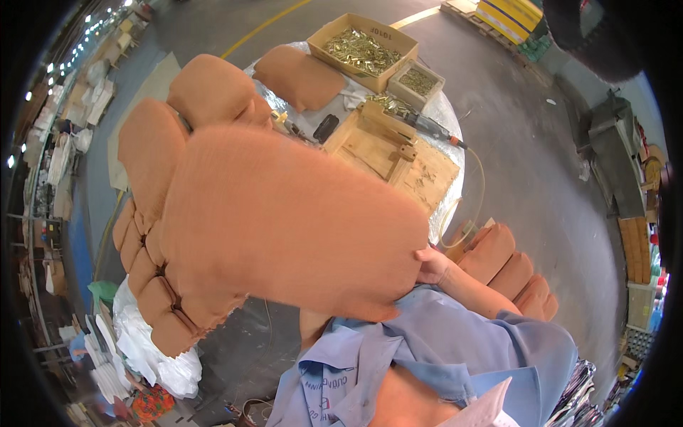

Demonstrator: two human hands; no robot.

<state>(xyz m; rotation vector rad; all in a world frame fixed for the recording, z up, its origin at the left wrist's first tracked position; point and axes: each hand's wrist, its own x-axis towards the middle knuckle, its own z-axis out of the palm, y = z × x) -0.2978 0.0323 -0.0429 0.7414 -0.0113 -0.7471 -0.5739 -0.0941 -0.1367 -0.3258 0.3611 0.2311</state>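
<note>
A large rust-brown upholstered cushion (292,220) fills the middle of the view, slightly blurred and held up in front of my body. My right hand (430,265) is closed on its lower right edge, thumb on the near face and the other fingers hidden behind. Only a piece of my left forearm (313,326) shows below the cushion; the left hand itself is hidden by it. Beyond the cushion's far edge, a wooden jig (370,146) lies on a round table (455,117) with a shiny wrapped top.
On the table are a carton of brass-coloured metal parts (363,50), a smaller box of parts (417,82), an air tool (434,129) with a hose, and another cushion (299,77). Brown cushions (146,156) are stacked left; more cushions (491,252) stand right.
</note>
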